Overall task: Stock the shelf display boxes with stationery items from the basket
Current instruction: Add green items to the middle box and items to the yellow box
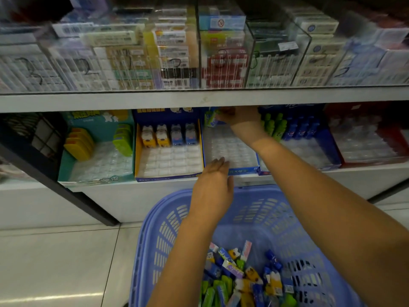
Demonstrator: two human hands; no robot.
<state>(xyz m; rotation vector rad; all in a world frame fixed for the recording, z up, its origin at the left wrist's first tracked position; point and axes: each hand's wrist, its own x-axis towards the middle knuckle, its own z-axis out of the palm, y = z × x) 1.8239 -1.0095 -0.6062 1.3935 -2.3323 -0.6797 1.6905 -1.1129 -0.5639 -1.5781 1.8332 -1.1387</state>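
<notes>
White shop shelf [155, 100], mid-frame. Placing step: right hand [241, 117] pinches small green-and-white packet [210, 119] at back of blue-edged cardboard display box [243, 170]. Left hand [212, 189] flat, fingers straight, empty, above lilac plastic basket [155, 229]. Next: seat packet in a rear slot.

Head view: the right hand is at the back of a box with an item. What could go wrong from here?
The right hand holds the item under the shelf edge, partly hidden, so it may miss its tray slot. Its forearm passes close to the green items next door and might topple them.
</notes>
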